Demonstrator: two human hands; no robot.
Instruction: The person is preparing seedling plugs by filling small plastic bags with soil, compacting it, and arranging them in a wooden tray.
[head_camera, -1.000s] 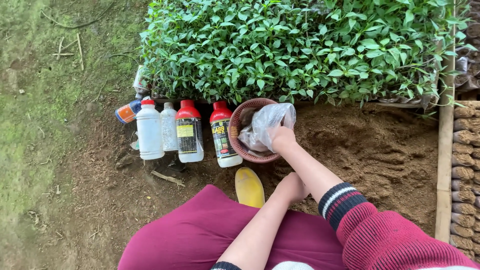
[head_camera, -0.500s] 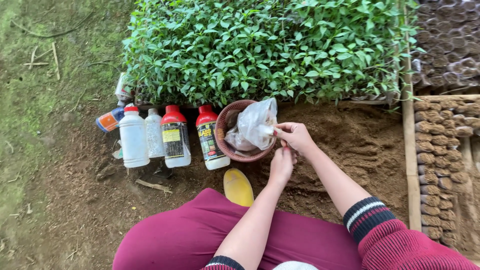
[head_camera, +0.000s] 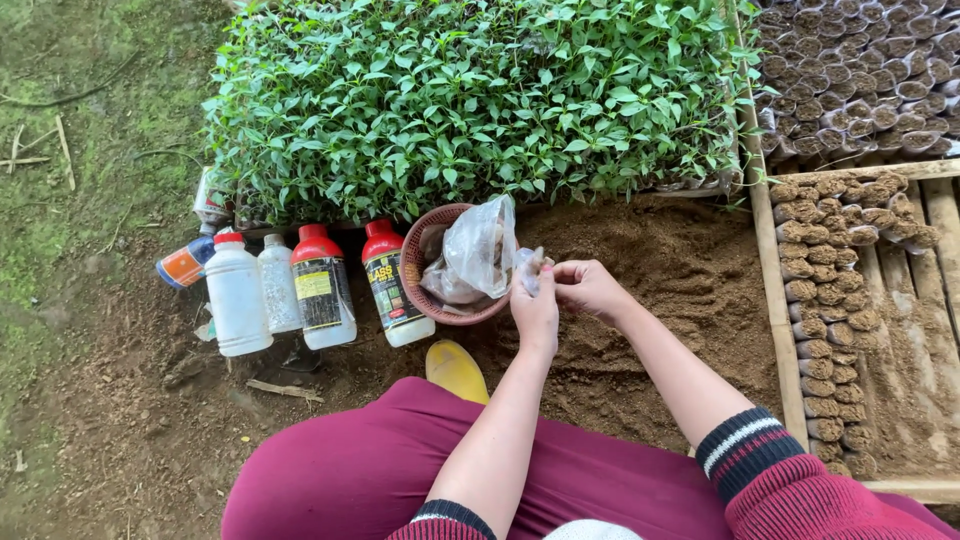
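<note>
I can't make out what my left hand pinches; the basket sits half hidden behind plastic bags.

One head-worn camera looks steeply down, close over the lap and soil.

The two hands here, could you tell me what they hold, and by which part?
Both the left hand and right hand pinch a small clear plastic bag at its top edge.

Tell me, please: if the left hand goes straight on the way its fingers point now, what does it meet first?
Most likely the clear plastic bag in the basket. The left hand points up and slightly left, pinching a small plastic piece beside the bag. Depth is unclear.
</note>
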